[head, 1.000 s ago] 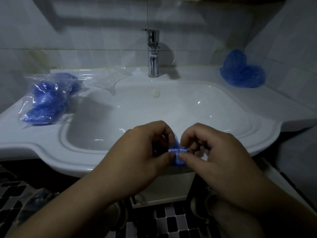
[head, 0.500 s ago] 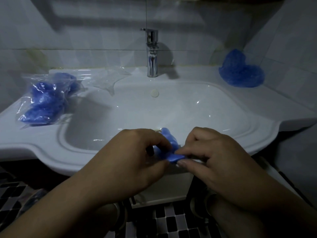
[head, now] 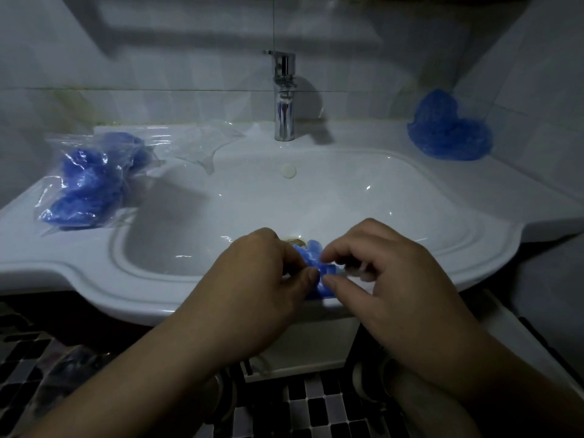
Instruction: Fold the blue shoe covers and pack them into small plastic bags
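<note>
Over the washbasin rim (head: 94, 273), folding under way.
Left hand (head: 252, 279) and right hand (head: 388, 273) pinch the blue shoe cover (head: 313, 257) in narrow grips, seemingly compacting it for bagging.

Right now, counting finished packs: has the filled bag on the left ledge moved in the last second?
No. The filled bag lies where it did on the left ledge of the sink, unchanged against the faucet.

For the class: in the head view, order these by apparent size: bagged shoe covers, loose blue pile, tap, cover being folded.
1. bagged shoe covers
2. loose blue pile
3. tap
4. cover being folded, partly hidden by left hand and right hand
</note>
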The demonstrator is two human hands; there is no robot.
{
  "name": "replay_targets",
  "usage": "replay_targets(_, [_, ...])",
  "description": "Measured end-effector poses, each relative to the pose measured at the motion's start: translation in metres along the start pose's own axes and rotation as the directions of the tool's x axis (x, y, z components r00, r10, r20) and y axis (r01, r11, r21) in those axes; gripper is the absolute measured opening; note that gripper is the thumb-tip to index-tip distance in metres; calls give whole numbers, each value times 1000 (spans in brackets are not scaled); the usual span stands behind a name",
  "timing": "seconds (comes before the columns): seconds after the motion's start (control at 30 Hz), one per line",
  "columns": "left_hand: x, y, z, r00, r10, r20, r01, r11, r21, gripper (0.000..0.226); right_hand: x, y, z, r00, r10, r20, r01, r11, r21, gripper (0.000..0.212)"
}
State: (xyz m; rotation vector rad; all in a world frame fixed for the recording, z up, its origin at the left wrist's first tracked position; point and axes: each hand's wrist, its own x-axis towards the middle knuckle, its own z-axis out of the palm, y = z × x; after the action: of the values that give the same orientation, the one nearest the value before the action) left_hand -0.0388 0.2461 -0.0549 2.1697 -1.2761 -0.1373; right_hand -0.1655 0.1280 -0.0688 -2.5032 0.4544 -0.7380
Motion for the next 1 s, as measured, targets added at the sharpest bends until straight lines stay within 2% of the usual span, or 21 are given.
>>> replay_targets(0.03, [0, 0, 1, 1000, -5, -17, 5, 1000, 5, 28, 0, 1, 0, 1000, -23, 18, 23, 1000, 5, 5])
replay_targets(0.17, [0, -2, 3, 991, -5, -134, 12, 999, 50, 26, -2, 1, -3, 986, -57, 154, 68, 995, -69, 26])
replay_targets(0.23, [1, -7, 2, 983, 70, -168, -60, 996, 65, 18, -2, 1, -5, 982, -65, 177, 83, 992, -99, 24])
replay_targets(0.33, [0, -11, -8, 972, 229, -47, -229, 973, -4, 13, -2, 2, -9, 982, -78, 174, 89, 994, -56, 18])
replay_targets(0.4, [-5, -11, -15, 960, 276, 38, -273, 960, -63, 24, -3, 1, -13, 977, -66, 202, 68, 998, -2, 22])
replay_targets(0.5, [-9, -7, -18, 956, 280, 87, -272, 957, -100, 38, -4, 0, -17, 965, -51, 256, 46, 999, 22, 25])
replay_targets(0.57, [-9, -5, -15, 964, 258, 70, -254, 965, -63, 40, -2, -1, -18, 971, -42, 237, 33, 999, 41, 20])
replay_targets(0.63, [-6, -3, -11, 982, 189, 1, -189, 982, -12, 38, -1, -2, -17, 982, 0, 190, -22, 993, 116, 13])
replay_targets(0.7, [-4, 0, -7, 995, 85, -48, -84, 996, 16, 33, -1, -2, -13, 987, 51, 150, -73, 987, 146, 15])
replay_targets(0.87, [1, 5, 6, 988, -6, -155, 21, 995, 96, 32, 1, 0, -1, 997, 60, 42, -60, 998, -13, 13])
replay_targets(0.93, [1, 4, 7, 980, 8, -198, 4, 998, 61, 22, 1, 1, -1, 1000, 14, 20, -13, 999, -35, 10])
replay_targets(1.0, [0, 0, 6, 982, 58, -180, -52, 998, 33, 15, -1, 1, -4, 997, -8, 80, 11, 999, -32, 7])
